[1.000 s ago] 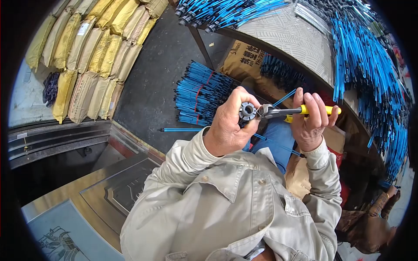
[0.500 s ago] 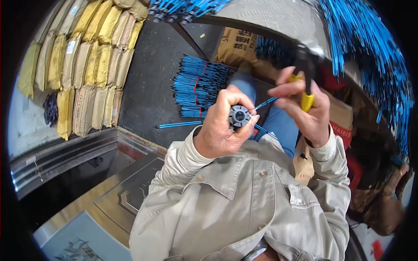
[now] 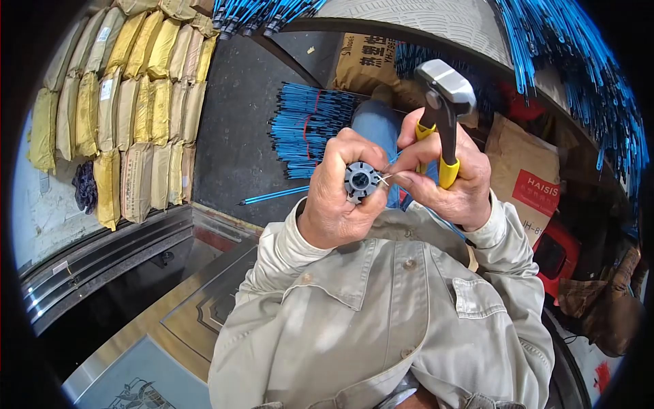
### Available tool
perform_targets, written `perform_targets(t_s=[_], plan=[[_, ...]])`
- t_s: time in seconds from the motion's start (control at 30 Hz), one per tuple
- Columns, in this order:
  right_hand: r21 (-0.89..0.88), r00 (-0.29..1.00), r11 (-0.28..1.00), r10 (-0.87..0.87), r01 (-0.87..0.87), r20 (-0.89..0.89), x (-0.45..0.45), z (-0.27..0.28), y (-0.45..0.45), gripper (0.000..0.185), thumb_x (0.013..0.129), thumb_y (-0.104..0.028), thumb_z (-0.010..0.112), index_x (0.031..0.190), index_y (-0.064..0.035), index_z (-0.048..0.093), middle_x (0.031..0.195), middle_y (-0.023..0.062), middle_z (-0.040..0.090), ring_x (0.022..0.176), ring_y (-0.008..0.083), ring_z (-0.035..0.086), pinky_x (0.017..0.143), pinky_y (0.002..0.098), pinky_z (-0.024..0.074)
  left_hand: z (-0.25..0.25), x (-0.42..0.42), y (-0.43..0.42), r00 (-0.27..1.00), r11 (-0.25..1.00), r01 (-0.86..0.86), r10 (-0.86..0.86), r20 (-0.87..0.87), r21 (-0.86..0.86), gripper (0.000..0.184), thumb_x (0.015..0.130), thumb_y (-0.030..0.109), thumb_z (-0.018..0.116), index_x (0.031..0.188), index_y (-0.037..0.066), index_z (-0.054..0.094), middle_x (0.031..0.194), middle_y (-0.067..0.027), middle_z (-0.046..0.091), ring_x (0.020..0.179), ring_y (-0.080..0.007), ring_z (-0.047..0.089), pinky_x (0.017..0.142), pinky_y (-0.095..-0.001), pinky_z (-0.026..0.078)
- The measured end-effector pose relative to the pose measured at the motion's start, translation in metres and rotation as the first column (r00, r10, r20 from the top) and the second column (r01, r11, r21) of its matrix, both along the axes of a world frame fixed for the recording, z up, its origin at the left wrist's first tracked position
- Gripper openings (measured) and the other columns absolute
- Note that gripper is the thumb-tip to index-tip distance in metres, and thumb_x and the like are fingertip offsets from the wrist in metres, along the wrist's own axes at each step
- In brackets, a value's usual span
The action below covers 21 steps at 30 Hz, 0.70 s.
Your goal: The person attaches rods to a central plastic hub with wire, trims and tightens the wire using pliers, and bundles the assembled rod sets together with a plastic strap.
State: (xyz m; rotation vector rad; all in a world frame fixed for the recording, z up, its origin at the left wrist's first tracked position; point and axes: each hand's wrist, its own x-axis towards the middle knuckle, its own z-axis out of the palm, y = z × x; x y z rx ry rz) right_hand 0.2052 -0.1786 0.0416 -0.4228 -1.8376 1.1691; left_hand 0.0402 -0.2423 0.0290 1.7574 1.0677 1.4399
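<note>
My left hand (image 3: 335, 215) is closed around a grey round slotted hub (image 3: 349, 179) with a dark centre, turned face up. Thin blue rods (image 3: 278, 195) with black tips stick out to the left from behind this hand. In my right hand (image 3: 453, 184) is a pair of end-cutting pincers (image 3: 446, 85), with yellow grips and the metal head pointing up. Its thumb and forefinger also pinch near a thin pale strand (image 3: 385, 179) at the hub's right edge. The two hands almost touch there, and the far end of the strand is hidden.
A red-banded bundle of blue rods (image 3: 293, 133) lies on the dark floor. More blue rods (image 3: 572, 61) hang over the bench (image 3: 422, 17) at the right. Stacked yellow and brown sacks (image 3: 122, 109) line the left wall. A brown paper bag (image 3: 521, 160) stands at the right.
My right hand has moved left and closer to the hub, its fingers now at the pale strand. The pincers have come into sharp view, head up. The hub has shifted slightly left.
</note>
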Motion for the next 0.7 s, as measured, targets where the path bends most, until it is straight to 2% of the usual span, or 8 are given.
perform_targets(t_s=[0.07, 0.23, 0.37, 0.47, 0.5, 0.63, 0.67, 0.7], plan=[[0.073, 0.998, 0.996, -0.062, 0.061, 0.015, 0.001, 0.001, -0.001, 0.017, 0.063, 0.002, 0.071, 0.079, -0.0018, 0.065, 0.088, 0.0115, 0.054, 0.079, 0.0178, 0.053, 0.066, 0.0279, 0.0422, 0.0, 0.001, 0.001, 1.0, 1.0, -0.01, 0.01, -0.021, -0.001, 0.036, 0.068, -0.009, 0.061, 0.096, 0.003, 0.043, 0.085, -0.0113, 0.053, 0.076, -0.0219, 0.052, 0.069, -0.0302, 0.043], [0.124, 0.992, 0.985, -0.121, 0.117, 0.029, 0.002, 0.003, -0.009, 0.019, 0.062, 0.004, 0.069, 0.079, -0.0021, 0.063, 0.089, 0.0116, 0.053, 0.076, 0.0179, 0.053, 0.064, 0.0281, 0.0421, 0.0, 0.006, 0.001, 1.0, 1.0, -0.028, 0.028, -0.01, 0.002, 0.035, 0.069, -0.009, 0.061, 0.096, 0.002, 0.043, 0.085, -0.0111, 0.052, 0.074, -0.022, 0.052, 0.067, -0.03, 0.043], [0.108, 0.985, 0.979, -0.175, 0.173, 0.007, 0.003, -0.006, -0.025, 0.023, 0.063, 0.004, 0.068, 0.084, -0.0007, 0.06, 0.092, 0.0138, 0.054, 0.083, 0.0238, 0.053, 0.073, 0.0313, 0.0427, -0.005, 0.012, 0.005, 0.996, 0.996, -0.085, 0.085, 0.003, 0.035, 0.034, 0.07, -0.009, 0.061, 0.096, 0.003, 0.042, 0.084, -0.0111, 0.052, 0.073, -0.0221, 0.052, 0.065, -0.0301, 0.043], [0.219, 0.933, 0.92, -0.35, 0.326, 0.082, 0.002, -0.004, -0.032, 0.027, 0.064, 0.003, 0.068, 0.089, 0.0001, 0.058, 0.095, 0.0158, 0.054, 0.08, 0.0235, 0.055, 0.07, 0.0297, 0.044, -0.001, 0.014, 0.003, 0.99, 0.991, -0.13, 0.131, -0.055, 0.024, 0.033, 0.071, -0.008, 0.061, 0.095, 0.003, 0.042, 0.083, -0.0115, 0.051, 0.072, -0.0223, 0.052, 0.064, -0.0301, 0.043], [0.221, 0.933, 0.919, -0.351, 0.327, 0.082, 0.002, -0.002, -0.029, 0.027, 0.064, 0.003, 0.068, 0.089, 0.0001, 0.058, 0.095, 0.0158, 0.054, 0.08, 0.0235, 0.055, 0.07, 0.0297, 0.044, -0.001, 0.014, 0.004, 0.99, 0.991, -0.129, 0.131, -0.054, 0.025, 0.033, 0.071, -0.008, 0.061, 0.095, 0.003, 0.042, 0.083, -0.0115, 0.051, 0.072, -0.0223, 0.052, 0.064, -0.0301, 0.043], [0.203, 0.95, 0.955, -0.254, 0.216, 0.182, 0.005, 0.007, -0.003, 0.032, 0.066, 0.001, 0.067, 0.096, -0.0001, 0.055, 0.099, 0.0162, 0.053, 0.081, 0.0227, 0.057, 0.065, 0.0288, 0.0453, -0.003, 0.012, 0.002, 0.988, 0.992, -0.121, 0.124, -0.094, 0.037, 0.031, 0.071, -0.007, 0.062, 0.095, 0.003, 0.042, 0.082, -0.0119, 0.05, 0.071, -0.022, 0.052, 0.064, -0.0296, 0.043], [0.005, 0.977, 0.994, -0.104, 0.105, 0.189, 0.006, 0.005, 0.002, 0.024, 0.069, 0.001, 0.065, 0.092, -0.0008, 0.057, 0.099, 0.0147, 0.052, 0.081, 0.0226, 0.056, 0.067, 0.0286, 0.0443, -0.002, 0.01, 0.001, 0.992, 0.995, -0.1, 0.101, -0.077, 0.023, 0.031, 0.072, -0.007, 0.062, 0.094, 0.002, 0.042, 0.082, -0.0118, 0.05, 0.071, -0.0215, 0.052, 0.064, -0.0294, 0.043], [-0.189, 0.986, 0.982, 0.047, -0.015, 0.163, 0.006, 0.004, 0.007, 0.017, 0.072, 0.0, 0.063, 0.089, -0.0016, 0.059, 0.098, 0.0131, 0.052, 0.082, 0.0225, 0.055, 0.068, 0.0284, 0.0433, 0.0, 0.007, 0.001, 0.995, 0.997, -0.078, 0.079, -0.062, 0.013, 0.031, 0.072, -0.006, 0.062, 0.094, 0.002, 0.042, 0.082, -0.0117, 0.05, 0.071, -0.021, 0.052, 0.064, -0.0293, 0.043]])
